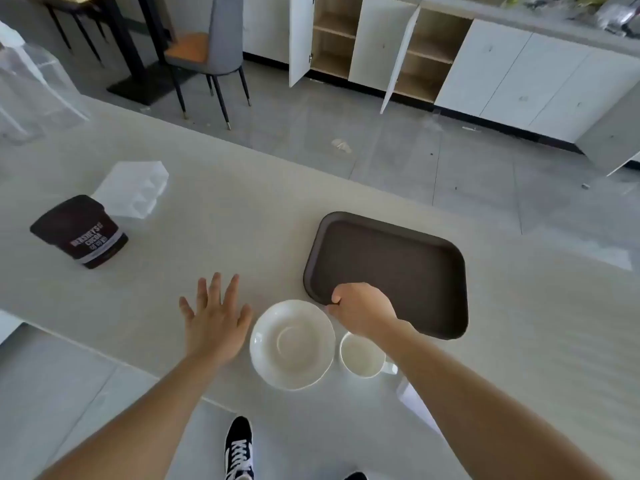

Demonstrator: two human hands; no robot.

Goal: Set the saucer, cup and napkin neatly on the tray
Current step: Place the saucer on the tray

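Observation:
A dark brown rectangular tray lies on the pale counter with nothing on it. My right hand grips the tray's near left corner, fingers curled over the rim. Just in front of that corner sits a white saucer, and a white cup stands upright to its right, handle pointing right, partly under my right forearm. A white napkin shows near the counter's front edge, mostly hidden by my right arm. My left hand hovers flat and open left of the saucer, fingers spread, holding nothing.
A dark cocoa tub stands at the left of the counter, with a clear plastic container behind it. The counter's front edge runs close below the saucer and cup. Beyond the counter are a chair and open cabinets.

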